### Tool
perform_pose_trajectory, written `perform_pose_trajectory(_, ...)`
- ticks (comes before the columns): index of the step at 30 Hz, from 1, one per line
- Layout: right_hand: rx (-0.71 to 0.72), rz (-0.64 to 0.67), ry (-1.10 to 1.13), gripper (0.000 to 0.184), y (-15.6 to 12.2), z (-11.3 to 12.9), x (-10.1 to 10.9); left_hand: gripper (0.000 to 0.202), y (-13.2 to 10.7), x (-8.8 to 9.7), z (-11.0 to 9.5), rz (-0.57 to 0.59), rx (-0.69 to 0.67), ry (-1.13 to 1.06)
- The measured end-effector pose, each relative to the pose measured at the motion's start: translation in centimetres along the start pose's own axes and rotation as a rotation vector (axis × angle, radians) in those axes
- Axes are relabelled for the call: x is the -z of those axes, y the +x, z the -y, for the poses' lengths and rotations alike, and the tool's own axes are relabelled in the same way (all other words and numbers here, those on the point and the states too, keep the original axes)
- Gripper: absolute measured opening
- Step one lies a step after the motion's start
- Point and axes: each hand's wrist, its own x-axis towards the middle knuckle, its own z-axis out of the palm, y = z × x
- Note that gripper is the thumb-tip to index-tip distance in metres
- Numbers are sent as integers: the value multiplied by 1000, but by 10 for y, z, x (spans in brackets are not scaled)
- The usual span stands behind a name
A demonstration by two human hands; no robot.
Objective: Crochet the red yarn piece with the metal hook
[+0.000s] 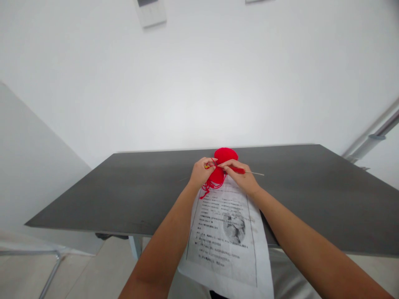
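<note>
Above the printed sheet, my left hand (201, 172) is closed in a pinch on red yarn (216, 176), with a small yellow piece at its fingers. Loops and a loose tail of the yarn hang below. My right hand (240, 176), its fingertips close to the left ones, grips a thin metal rod (255, 173) with a red section. The rod's bare end points right; whether it is a crochet hook or a knitting needle I cannot tell. Just behind both hands sits a red yarn ball (226, 154). The fingers partly cover where yarn and rod meet.
A printed paper sheet (215, 236) with a dark round picture lies under my forearms and hangs over the front edge of the dark grey table (109, 195). A white wall (199, 83) rises behind the table. Metal tubing (374, 139) stands at the right.
</note>
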Motion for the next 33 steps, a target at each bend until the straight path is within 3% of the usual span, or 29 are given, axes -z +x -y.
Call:
perform_pose_trajectory(4,-115,-83,186,11,1,1,3,31,0,2,-3,47,146,-261)
perform_pose_trajectory(10,-129,-76,212,14,3,2,3,36,0,6,-8,69,212,-462)
perform_pose_trajectory(14,-103,-90,210,16,3,2,2,39,1,5,-8,51,230,-528)
perform_pose_trajectory(23,-231,-83,379,17,3,-11,1,42,0,1,-7,86,217,-560)
perform_pose_trajectory(33,-142,-81,311,15,3,-7,0,45,-3,6,-10,218,307,-732)
